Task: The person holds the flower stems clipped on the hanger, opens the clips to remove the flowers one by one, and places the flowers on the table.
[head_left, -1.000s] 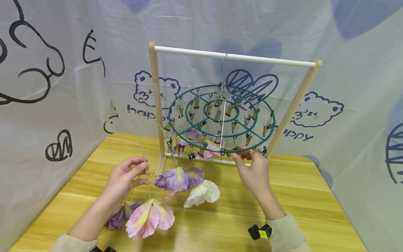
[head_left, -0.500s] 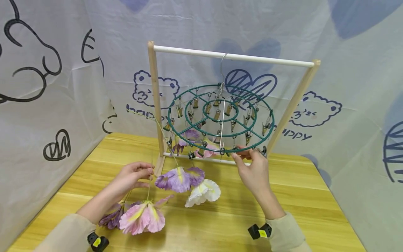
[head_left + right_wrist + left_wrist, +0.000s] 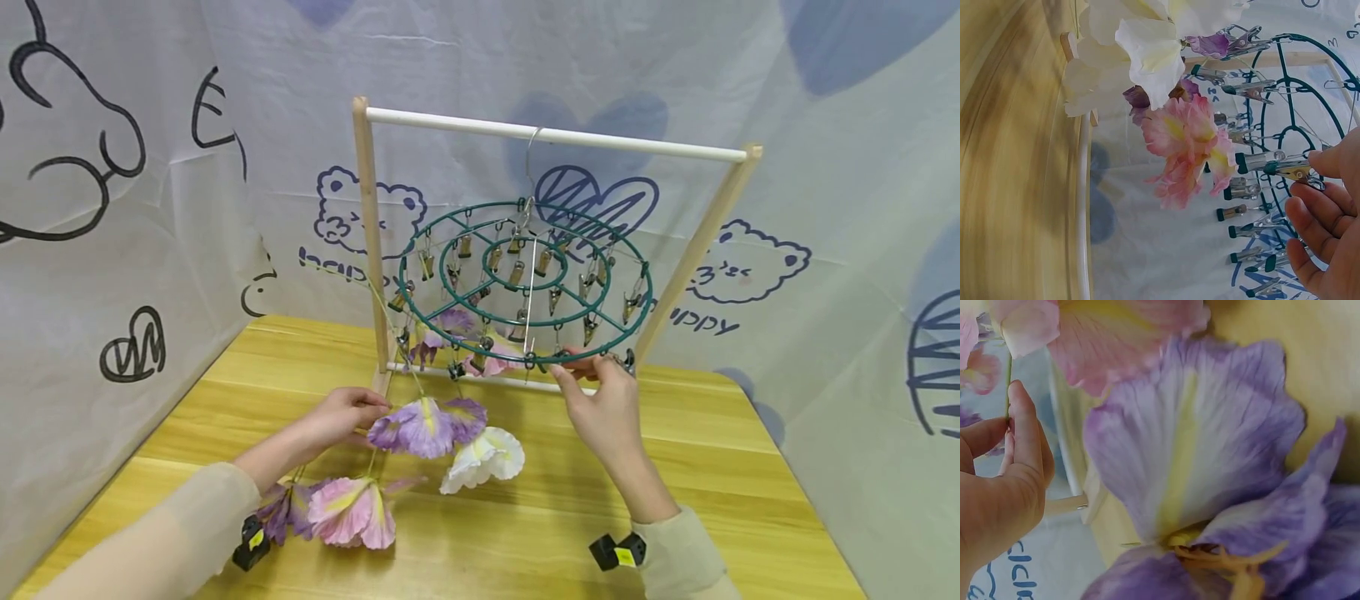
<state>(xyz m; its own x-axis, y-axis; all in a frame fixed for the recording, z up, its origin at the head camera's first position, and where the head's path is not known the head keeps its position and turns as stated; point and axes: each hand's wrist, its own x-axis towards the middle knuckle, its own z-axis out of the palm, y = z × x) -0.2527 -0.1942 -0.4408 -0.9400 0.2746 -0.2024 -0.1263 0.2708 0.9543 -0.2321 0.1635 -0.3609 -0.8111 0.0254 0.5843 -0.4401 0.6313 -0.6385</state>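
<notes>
In the head view my left hand [image 3: 339, 421] pinches the thin green stem [image 3: 1009, 378] of a pink artificial iris [image 3: 352, 512], which hangs bloom down. Below the same wrist hangs a purple iris [image 3: 287, 508]; its stem runs up behind the wrist. My right hand [image 3: 606, 408] is at the front rim of a round green clip hanger [image 3: 435, 327], thumb and fingers pinching a metal clip [image 3: 1291, 169]. From the hanger dangle another purple iris [image 3: 427, 427], a white flower [image 3: 483, 460] and a pink flower [image 3: 1185, 147], heads down.
A wooden stand [image 3: 367, 192] with a white top bar [image 3: 645, 142] carries the hanger by its hook. Several metal clips hang around the rings. The yellow wood table [image 3: 675, 483] lies under everything, and a printed cloth [image 3: 465, 67] surrounds it.
My left hand has moved right and slightly down, toward the hanging purple iris, bringing the pink iris's stem along. The right hand stays at the clip.
</notes>
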